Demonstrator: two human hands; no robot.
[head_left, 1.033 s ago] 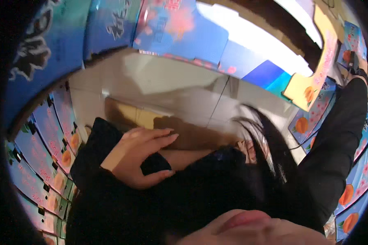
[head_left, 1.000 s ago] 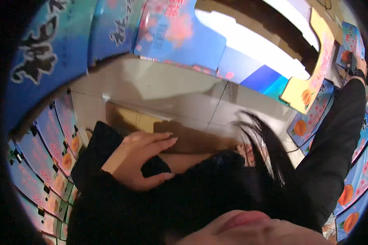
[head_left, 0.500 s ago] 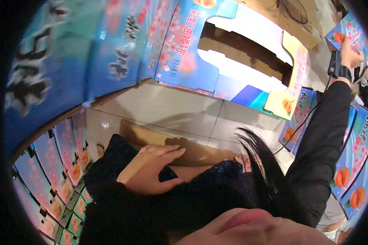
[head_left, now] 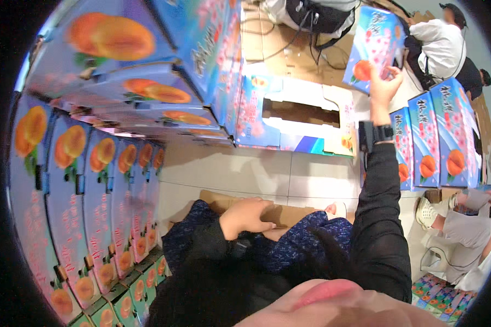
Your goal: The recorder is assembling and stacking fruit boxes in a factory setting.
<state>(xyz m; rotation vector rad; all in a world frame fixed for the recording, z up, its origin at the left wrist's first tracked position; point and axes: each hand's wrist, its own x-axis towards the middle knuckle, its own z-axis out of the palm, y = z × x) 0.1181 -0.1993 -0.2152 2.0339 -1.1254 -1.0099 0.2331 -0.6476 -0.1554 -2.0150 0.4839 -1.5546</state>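
Note:
A blue fruit carton (head_left: 375,41) with pink blossoms and an orange peach printed on it is tilted up at the far right. My right hand (head_left: 384,87) grips its lower edge, the arm stretched out. My left hand (head_left: 247,217) rests near my knee, over a dark blue patterned garment (head_left: 305,240), fingers loosely stretched and holding nothing. Between the hands, farther off, stands a carton with a wide top opening (head_left: 305,113) framed by white flaps.
Stacked peach-printed cartons (head_left: 98,174) line the left side. More blue cartons (head_left: 426,139) stand upright at the right. A black and grey bag (head_left: 316,19) lies on flattened cardboard (head_left: 267,41) at the back. Other people (head_left: 444,46) are at the right, near pale tiled floor.
The view has swung to the right, bringing people and more cartons into sight. My right hand still holds the blue carton, now more fully visible. My left hand stays by my knee.

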